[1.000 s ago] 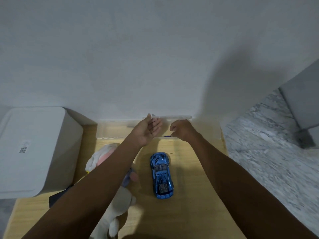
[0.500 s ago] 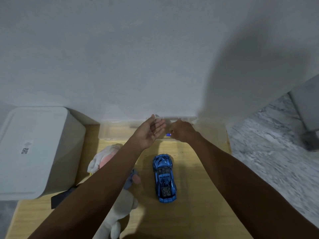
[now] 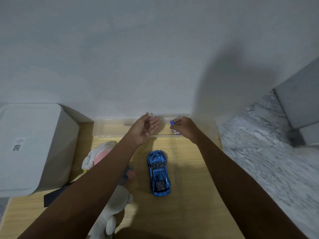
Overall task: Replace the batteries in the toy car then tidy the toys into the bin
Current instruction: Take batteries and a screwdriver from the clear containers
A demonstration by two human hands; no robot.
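At your far left sits a white lidded bin (image 3: 32, 149) with a small printed label on its lid, resting at the left edge of the light wooden tabletop (image 3: 189, 213). Just beside it lies a dark flat object (image 3: 51, 198), too hidden by your forearm to identify. A white and pink plush toy (image 3: 98, 155) lies under your left arm, and more of its pale body shows near the lower edge.

Your left hand (image 3: 145, 129) hovers palm-up with its fingers relaxed and spread, holding nothing, over a clear plastic tray (image 3: 110, 127) that stands against the wall. The shiny blue toy car (image 3: 158, 173) rests on the tabletop between your forearms, its nose towards the tray, touched by neither hand.

Your right hand (image 3: 183, 127) is over the right part of the tray, its fingertips pinching a small blue battery (image 3: 172, 122). Another small item lies just below that hand, too blurred to name. To the right is a grey marbled floor (image 3: 259, 144).
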